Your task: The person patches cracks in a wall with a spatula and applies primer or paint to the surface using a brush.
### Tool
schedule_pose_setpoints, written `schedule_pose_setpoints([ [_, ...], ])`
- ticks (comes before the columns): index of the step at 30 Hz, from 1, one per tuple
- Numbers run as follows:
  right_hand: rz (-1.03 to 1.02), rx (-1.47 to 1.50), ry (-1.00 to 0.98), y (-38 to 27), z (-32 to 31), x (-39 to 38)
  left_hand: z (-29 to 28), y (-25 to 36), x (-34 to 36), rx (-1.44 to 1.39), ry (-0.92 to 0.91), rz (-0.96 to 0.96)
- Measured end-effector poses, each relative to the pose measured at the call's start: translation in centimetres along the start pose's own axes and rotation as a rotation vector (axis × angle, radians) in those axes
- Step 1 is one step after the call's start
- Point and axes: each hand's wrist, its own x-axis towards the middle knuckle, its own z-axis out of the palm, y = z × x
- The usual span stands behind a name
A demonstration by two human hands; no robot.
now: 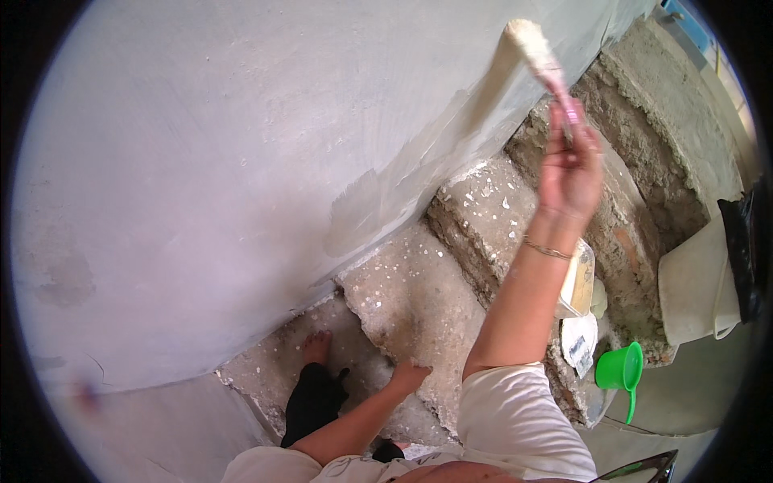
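Observation:
My right hand (570, 165) is raised at the upper right with its fingers closed round the handle of a paintbrush (535, 52). Its pale, whitish bristles point up at the grey wall (241, 161); whether they touch it I cannot tell. The reddish handle is slightly blurred. Damp-looking darker patches mark the wall below the brush. Lower down, my left hand (412, 376) is curled closed over the rough concrete steps (415, 290). Anything inside that hand is hidden.
Beside my right forearm stands a whitish tub (576, 282) on the steps. A white lid-like piece (580, 342) and a green dipper (620, 368) are near it. At the right is a white bucket (696, 278) with black plastic (741, 249) at its rim. My bare foot (317, 346) rests below the wall.

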Motion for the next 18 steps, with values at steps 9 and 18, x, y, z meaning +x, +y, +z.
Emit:
schedule_pose_setpoints([
  [9,0.502,-0.455,0.260,4.4,-11.7,-12.4,0.6,-1.7,1.3,-0.069,-0.019,-0.030],
  [18,0.354,-0.852,0.011,7.8,-8.1,-10.9,0.8,-1.4,0.2,-0.037,-0.025,0.070],
])
